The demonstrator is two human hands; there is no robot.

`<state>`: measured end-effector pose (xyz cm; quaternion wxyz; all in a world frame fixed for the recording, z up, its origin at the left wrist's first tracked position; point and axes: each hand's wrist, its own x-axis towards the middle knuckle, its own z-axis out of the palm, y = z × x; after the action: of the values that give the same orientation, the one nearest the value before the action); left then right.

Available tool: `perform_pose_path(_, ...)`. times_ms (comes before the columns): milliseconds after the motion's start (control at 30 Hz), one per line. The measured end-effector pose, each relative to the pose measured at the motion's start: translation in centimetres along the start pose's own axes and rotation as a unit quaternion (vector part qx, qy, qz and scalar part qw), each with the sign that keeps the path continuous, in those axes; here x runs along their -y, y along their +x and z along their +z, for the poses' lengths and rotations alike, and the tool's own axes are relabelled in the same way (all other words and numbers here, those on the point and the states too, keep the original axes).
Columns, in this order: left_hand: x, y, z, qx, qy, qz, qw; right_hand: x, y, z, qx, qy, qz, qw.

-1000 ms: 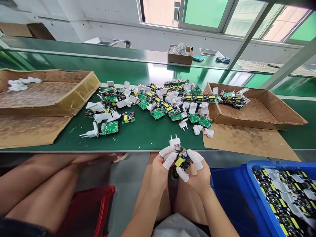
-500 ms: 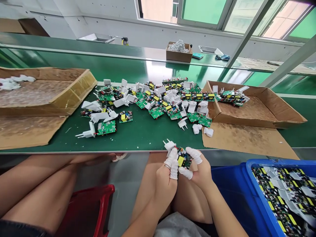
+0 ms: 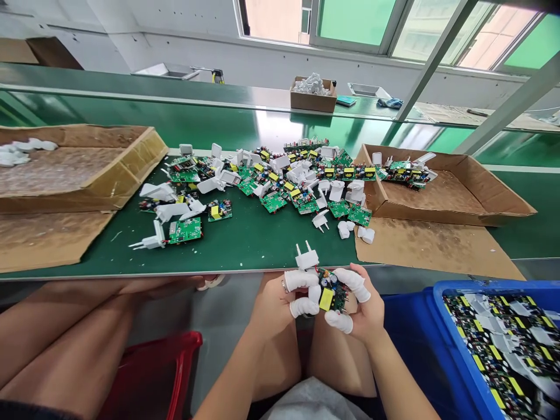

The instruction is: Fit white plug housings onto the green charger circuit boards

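Just below the table's front edge, both my hands hold one small assembly. My left hand (image 3: 286, 297), with white finger cots, pinches the white two-pin plug piece (image 3: 307, 257). My right hand (image 3: 361, 303), also in finger cots, grips the green circuit board (image 3: 332, 290) with its yellow transformer. The plug piece and the board are joined or touching. The pins point up and away from me.
A heap of green boards and white plug parts (image 3: 280, 181) covers the green table (image 3: 245, 239). Cardboard trays stand at left (image 3: 87, 175) and right (image 3: 455, 192). A blue bin (image 3: 481, 350) of boards is at lower right, a red bin (image 3: 153, 373) lower left. Another person's legs (image 3: 65, 326) are at left.
My hands have shifted slightly right and turned the assembly, so the plug pins now stand upright. My left fingers moved from the board's side to the plug piece.
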<state>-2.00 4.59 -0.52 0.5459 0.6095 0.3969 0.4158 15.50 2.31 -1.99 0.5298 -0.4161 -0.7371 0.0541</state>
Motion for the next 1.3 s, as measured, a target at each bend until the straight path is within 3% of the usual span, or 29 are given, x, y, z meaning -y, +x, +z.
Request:
perform_pose_path(167, -1.1, -1.1, 1.4, 0.022, -0.062, -0.073, 0.995, -0.2, 0.2, 0.3, 0.0, -0.027, -0.025, 0.999)
perform_pose_path(333, -1.5, -2.1, 4.0, -0.12, -0.025, -0.062, 0.99, 0.3, 0.4, 0.8, 0.002, -0.023, -0.035, 0.999)
perform_pose_path(400, -1.4, -1.9, 4.3, -0.135, -0.03, -0.06, 0.989, 0.4, 0.5, 0.7, 0.004, -0.023, -0.032, 0.999)
perform_pose_path(467, -1.4, -1.3, 4.2, -0.134, -0.127, -0.088, 0.979, 0.4, 0.7, 0.5, 0.005, -0.035, -0.048, 0.998)
perform_pose_path(600, -1.2, -0.7, 4.2, -0.147, -0.345, -0.158, 0.913, 0.3, 1.3, 0.4, 0.006, -0.054, -0.087, 0.995)
perform_pose_path(800, -0.3, -0.8, 5.6, -0.276, -0.254, -0.022, 0.927, 0.9, 3.4, 0.8, 0.011, -0.043, -0.107, 0.993)
perform_pose_path(867, -0.7, 0.4, 4.7, -0.262, -0.233, -0.006, 0.936, 0.8, 5.1, 0.7, 0.017, -0.052, -0.119, 0.991)
perform_pose_path(967, -1.7, 3.2, 1.1, -0.228, -0.267, -0.026, 0.936, -0.2, 8.8, 0.5, 0.042, -0.062, -0.107, 0.991)
perform_pose_path(1100, -2.5, 5.2, -4.7, -0.293, -0.318, -0.03, 0.901, -3.8, 16.0, 0.8, 0.112, -0.045, 0.041, 0.992)
perform_pose_path(1233, -4.0, 2.6, -7.5, -0.317, -0.281, 0.104, 0.9, -10.0, 24.9, 3.3, 0.148, -0.168, 0.201, 0.954)
perform_pose_path(1300, -5.3, 0.2, -7.7, -0.31, -0.254, 0.129, 0.907, -13.2, 28.6, 5.3, 0.16, -0.242, 0.223, 0.931)
